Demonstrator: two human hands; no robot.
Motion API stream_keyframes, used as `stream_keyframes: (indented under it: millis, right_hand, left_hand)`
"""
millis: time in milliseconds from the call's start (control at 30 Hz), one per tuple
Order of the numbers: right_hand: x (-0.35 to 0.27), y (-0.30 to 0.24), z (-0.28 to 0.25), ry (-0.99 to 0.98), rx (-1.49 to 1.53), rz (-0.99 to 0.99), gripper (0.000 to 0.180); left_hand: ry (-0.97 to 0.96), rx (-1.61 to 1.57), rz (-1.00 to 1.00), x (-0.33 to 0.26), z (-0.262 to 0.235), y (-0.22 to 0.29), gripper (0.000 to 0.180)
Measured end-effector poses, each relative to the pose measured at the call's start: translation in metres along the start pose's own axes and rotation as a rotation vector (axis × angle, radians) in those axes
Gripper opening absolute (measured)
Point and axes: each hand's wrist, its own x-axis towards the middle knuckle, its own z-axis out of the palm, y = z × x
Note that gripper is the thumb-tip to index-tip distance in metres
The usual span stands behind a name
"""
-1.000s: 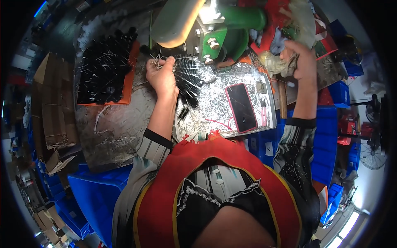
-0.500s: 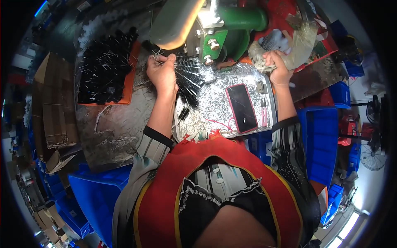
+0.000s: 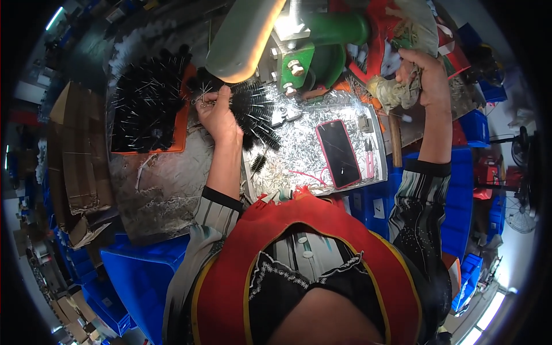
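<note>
In my left hand [image 3: 218, 118] the thumb and fingers are closed on a bundle of black wire brushes [image 3: 253, 112], whose bristles fan out to the right beneath the lamp. My right hand [image 3: 428, 75] curls around a handle wrapped in pale cloth [image 3: 397, 95], beside the green machine [image 3: 299, 66]. Part of the grip is hidden behind the fingers. To the left of the bundle, an orange tray [image 3: 183, 123] holds a heap of similar black brushes [image 3: 144, 100] with bare wire ends sticking up.
Wire scraps cover a metal tray [image 3: 276, 178] holding a phone [image 3: 338, 154] and pink-handled pliers [image 3: 369, 160]. A lamp [image 3: 244, 43] hangs over my left hand. A wooden handle [image 3: 395, 141] stands right of the tray. Blue bins [image 3: 141, 276] and cardboard [image 3: 80, 149] flank the bench.
My right hand has swung to the right together with the wrapped handle, and the wooden handle has come into view. My left hand has shifted slightly left with the brushes.
</note>
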Motion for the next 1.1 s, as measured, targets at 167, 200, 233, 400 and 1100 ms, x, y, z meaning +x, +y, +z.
stream_keyframes:
  millis: [167,200,233,400,1100]
  right_hand:
    - [0.003,-0.018,-0.012,-0.027,-0.057,0.021,0.019]
    - [0.004,-0.019,-0.013,-0.041,-0.078,0.023,0.020]
    - [0.002,-0.019,-0.011,-0.046,-0.078,0.022,0.020]
    - [-0.018,0.072,0.024,0.466,0.207,-0.379,0.013]
    - [-0.019,0.086,0.026,0.179,0.342,-0.395,0.011]
  left_hand:
    - [-0.029,0.031,-0.019,-0.004,0.014,0.002,0.029]
    - [-0.037,0.035,-0.022,-0.004,0.015,0.002,0.029]
    - [-0.033,0.035,-0.018,-0.004,0.015,0.003,0.029]
    - [-0.004,0.092,-0.033,-0.006,0.016,0.010,0.028]
    - [-0.172,0.319,0.026,-0.026,0.020,0.021,0.027]
